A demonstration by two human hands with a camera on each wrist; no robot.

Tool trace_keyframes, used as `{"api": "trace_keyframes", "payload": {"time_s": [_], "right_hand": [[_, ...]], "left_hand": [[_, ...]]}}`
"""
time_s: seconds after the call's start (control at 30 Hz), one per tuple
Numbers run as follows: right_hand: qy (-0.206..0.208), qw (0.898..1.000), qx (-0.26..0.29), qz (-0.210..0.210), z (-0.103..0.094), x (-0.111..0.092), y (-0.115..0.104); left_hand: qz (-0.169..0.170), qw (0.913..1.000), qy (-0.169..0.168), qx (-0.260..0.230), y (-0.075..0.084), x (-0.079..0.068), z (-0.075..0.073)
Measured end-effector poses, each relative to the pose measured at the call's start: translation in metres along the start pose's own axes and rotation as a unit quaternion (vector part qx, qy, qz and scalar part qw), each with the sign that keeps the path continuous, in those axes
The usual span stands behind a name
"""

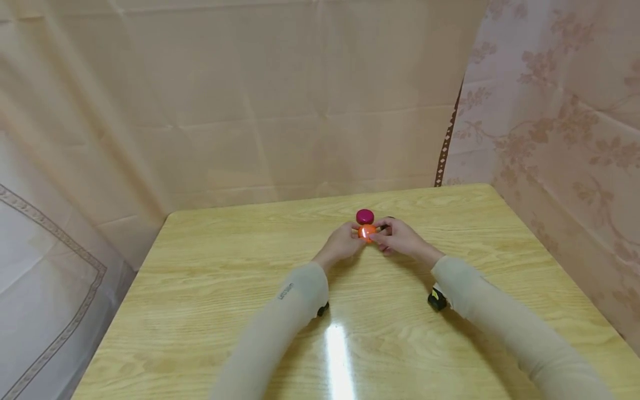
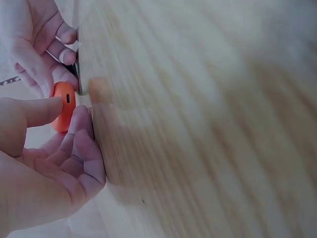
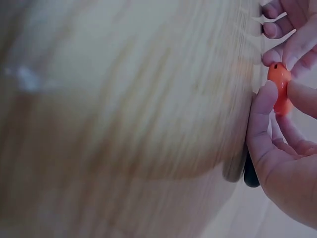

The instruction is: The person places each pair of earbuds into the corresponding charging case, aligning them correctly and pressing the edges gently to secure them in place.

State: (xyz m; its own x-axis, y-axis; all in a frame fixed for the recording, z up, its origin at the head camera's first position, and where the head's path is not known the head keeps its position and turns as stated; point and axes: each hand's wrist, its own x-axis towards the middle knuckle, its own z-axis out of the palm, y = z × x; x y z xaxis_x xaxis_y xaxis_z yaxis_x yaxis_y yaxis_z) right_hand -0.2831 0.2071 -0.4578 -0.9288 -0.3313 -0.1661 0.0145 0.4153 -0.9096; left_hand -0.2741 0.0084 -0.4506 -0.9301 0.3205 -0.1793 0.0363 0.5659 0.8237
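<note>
A glossy orange rounded case (image 1: 366,233) with a small dark slot in its edge is held between both hands, just over the tabletop. My left hand (image 1: 345,241) pinches it from the left, thumb on one face and fingers at the other side. From the right, my right hand (image 1: 402,239) grips it between thumb and fingers. Right behind it lies a magenta rounded piece (image 1: 365,216) of similar size. A dark rounded object (image 3: 251,173) lies on the table beside the right hand, mostly hidden by that hand in the head view.
The wood-grain table (image 1: 200,289) has its far edge a little beyond the magenta piece. A beige curtain (image 1: 280,111) hangs behind, and a floral cloth (image 1: 560,111) hangs on the right. A black device (image 1: 437,300) sits under the right sleeve.
</note>
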Motion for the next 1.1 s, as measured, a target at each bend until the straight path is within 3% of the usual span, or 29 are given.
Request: {"api": "trace_keyframes", "payload": {"time_s": [0.17,0.37,0.57,0.8,1.1], "right_hand": [[-0.011,0.999,-0.028,0.039,-0.003,0.004,-0.004],[-0.017,0.993,-0.050,0.103,0.000,0.010,-0.017],[-0.019,0.994,-0.054,0.096,0.010,0.012,-0.020],[-0.012,0.993,-0.049,0.103,0.009,0.011,-0.017],[-0.010,0.994,-0.025,0.105,0.011,0.014,-0.007]], "left_hand": [[0.000,0.9986,-0.004,0.052,0.005,0.003,0.002],[-0.015,0.9992,-0.006,0.036,0.008,0.004,-0.002],[-0.037,0.9988,0.008,0.030,0.005,-0.001,-0.005],[-0.018,0.9995,0.012,0.022,0.004,0.000,0.000],[-0.023,0.9997,0.000,0.011,-0.002,-0.002,0.003]]}}
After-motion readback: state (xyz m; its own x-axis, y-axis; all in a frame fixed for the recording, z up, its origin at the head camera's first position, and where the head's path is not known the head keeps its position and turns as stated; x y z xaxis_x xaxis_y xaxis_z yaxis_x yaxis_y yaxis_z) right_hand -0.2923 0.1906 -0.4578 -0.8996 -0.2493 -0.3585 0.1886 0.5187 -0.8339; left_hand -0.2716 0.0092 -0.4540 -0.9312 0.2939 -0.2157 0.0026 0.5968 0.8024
